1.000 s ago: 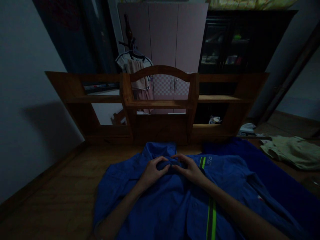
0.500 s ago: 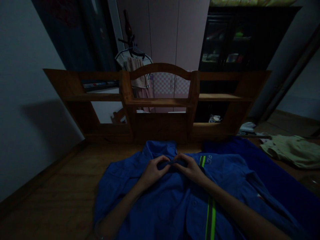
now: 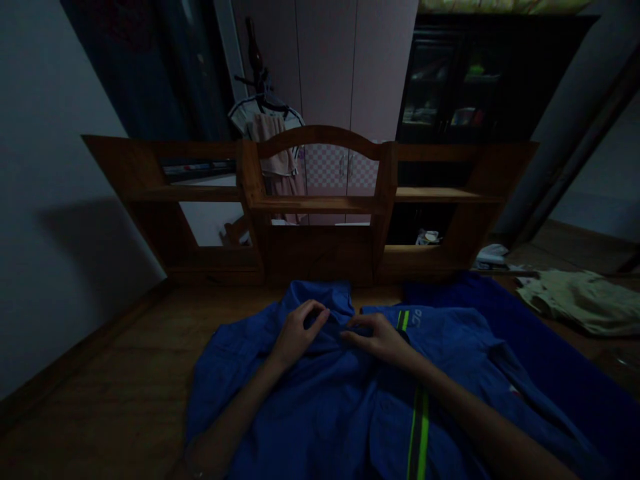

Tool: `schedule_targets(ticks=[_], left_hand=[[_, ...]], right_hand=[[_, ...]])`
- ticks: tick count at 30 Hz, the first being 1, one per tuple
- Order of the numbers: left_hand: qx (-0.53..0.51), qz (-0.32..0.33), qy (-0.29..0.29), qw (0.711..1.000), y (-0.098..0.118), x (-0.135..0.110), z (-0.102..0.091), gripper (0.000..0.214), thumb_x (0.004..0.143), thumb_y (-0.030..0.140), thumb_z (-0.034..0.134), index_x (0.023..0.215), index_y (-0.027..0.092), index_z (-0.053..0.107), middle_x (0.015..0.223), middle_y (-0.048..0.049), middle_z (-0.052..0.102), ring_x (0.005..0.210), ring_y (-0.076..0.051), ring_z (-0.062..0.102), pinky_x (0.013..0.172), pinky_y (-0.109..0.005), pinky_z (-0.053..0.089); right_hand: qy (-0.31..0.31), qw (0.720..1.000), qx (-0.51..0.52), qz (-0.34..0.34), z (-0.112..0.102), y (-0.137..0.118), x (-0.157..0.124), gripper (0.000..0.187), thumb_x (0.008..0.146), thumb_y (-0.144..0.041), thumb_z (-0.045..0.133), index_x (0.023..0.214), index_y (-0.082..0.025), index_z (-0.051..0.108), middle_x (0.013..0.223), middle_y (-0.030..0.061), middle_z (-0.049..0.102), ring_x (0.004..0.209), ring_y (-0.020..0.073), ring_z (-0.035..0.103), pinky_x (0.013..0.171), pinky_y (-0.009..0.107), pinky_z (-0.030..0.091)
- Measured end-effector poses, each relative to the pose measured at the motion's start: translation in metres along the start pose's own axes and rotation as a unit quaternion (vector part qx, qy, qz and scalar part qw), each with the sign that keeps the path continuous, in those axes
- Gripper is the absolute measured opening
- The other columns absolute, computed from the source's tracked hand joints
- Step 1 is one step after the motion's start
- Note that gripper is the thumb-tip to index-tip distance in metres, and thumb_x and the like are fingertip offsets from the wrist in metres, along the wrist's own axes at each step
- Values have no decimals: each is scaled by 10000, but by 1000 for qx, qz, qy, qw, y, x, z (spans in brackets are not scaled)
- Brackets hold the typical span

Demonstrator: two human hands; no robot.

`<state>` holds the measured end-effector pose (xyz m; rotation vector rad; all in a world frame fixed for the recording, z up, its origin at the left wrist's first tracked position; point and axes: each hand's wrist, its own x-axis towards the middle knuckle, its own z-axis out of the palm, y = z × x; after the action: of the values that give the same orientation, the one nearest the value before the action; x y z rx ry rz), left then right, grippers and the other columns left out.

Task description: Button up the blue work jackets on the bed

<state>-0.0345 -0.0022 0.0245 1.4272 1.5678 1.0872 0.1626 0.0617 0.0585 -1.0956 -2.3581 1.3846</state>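
So, pretty dim room. A blue shirt [image 3: 350,393] lies flat on the wooden surface [image 3: 115,373], collar at the far end, near edge cut off by the frame. The left hand [image 3: 296,331] rests on the collar, fingers curled; can't tell if it's actually pinching cloth. The right hand [image 3: 379,335] lies beside it on the placket, fingers loosely bent, grip unclear too. A pale garment [image 3: 580,300] sits far right, half in shadow.

Small pale mark on the blue shirt, too dim to read

Just right of the right hand [image 3: 383,337], beside the shirt's [image 3: 325,400] green stripe, sits a pale chest logo [image 3: 417,314]; its characters blur in the dark, and nothing else shows lettering.
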Motion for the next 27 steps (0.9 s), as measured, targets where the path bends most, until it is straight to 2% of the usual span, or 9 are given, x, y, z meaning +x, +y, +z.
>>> schedule_targets(ticks=[3, 6, 9, 12, 15, 18, 21, 23, 27], left_hand=[[62, -13, 57, 996, -9, 6, -11, 275, 893, 387, 415, 811, 196, 595, 827, -29, 622, 818, -172, 571, 776, -264, 415], [130, -7, 86, 988, -16, 9, -20, 290, 886, 402, 423, 756, 197, 584, 782, -32, 604, 774, -175, 560, 753, -275, 412], [166, 5, 84, 983, -19, 9, -24, 266, 874, 405, 447, 776, 202, 587, 804, -36, 598, 804, -184, 555, 778, -289, 410], [162, -4, 43, 986, -22, 7, -20, 257, 855, 432, 475, 848, 206, 597, 879, -43, 604, 873, -196, 554, 811, -302, 411], [150, -8, -16, 988, -26, 4, -11, 289, 818, 473, 522, 905, 208, 596, 934, -45, 599, 902, -201, 546, 826, -313, 407], [154, 2, -43, 987, -27, 2, -3, 284, 759, 455, 605, 896, 206, 594, 927, -40, 596, 900, -208, 531, 817, -322, 395], [134, -1, -50, 990, -25, 2, 2, 225, 728, 391, 649, 839, 202, 596, 867, -26, 608, 853, -199, 538, 794, -312, 382], [105, -1, -58, 993, -22, 2, 4, 172, 733, 349, 645, 806, 201, 597, 833, -12, 618, 807, -180, 550, 777, -296, 372], [80, 4, -61, 995, -15, 1, 6, 87, 741, 268, 624, 771, 191, 597, 778, 4, 611, 735, -149, 548, 737, -268, 366]], right_hand=[[3, 1000, -28, -2, -24, -6, 1, 295, 834, -416, 531, 799, -163, 679, 745, -6, 659, 692, 151, 592, 629, 221, 411], [9, 997, -76, 21, -51, 1, 3, 279, 826, -371, 516, 735, -151, 661, 693, -5, 638, 654, 147, 582, 577, 211, 394], [3, 986, -151, 69, -70, 22, 3, 221, 775, -328, 545, 722, -153, 670, 701, 15, 650, 670, 169, 594, 580, 224, 395], [-18, 971, -210, 111, -77, 44, -2, 195, 721, -314, 591, 797, -168, 695, 807, 56, 678, 743, 204, 616, 624, 247, 412], [-37, 952, -268, 144, -74, 53, -7, 213, 718, -348, 601, 832, -190, 687, 826, 80, 678, 753, 224, 623, 633, 270, 416], [-11, 929, -340, 143, -64, 45, -9, 264, 734, -327, 577, 951, -193, 642, 841, 92, 662, 756, 243, 618, 648, 304, 424], [63, 922, -375, 67, -50, 24, -5, 451, 713, -183, 545, 1163, -146, 529, 1026, 135, 612, 941, 271, 570, 793, 357, 426], [103, 927, -362, -7, -39, 7, -2, 537, 704, -117, 521, 1237, -140, 468, 1146, 140, 552, 1079, 273, 492, 922, 386, 373], [90, 954, -267, -101, -15, -12, -1, 493, 792, -119, 476, 1276, -203, 439, 1200, 90, 519, 1131, 229, 449, 993, 378, 337]])
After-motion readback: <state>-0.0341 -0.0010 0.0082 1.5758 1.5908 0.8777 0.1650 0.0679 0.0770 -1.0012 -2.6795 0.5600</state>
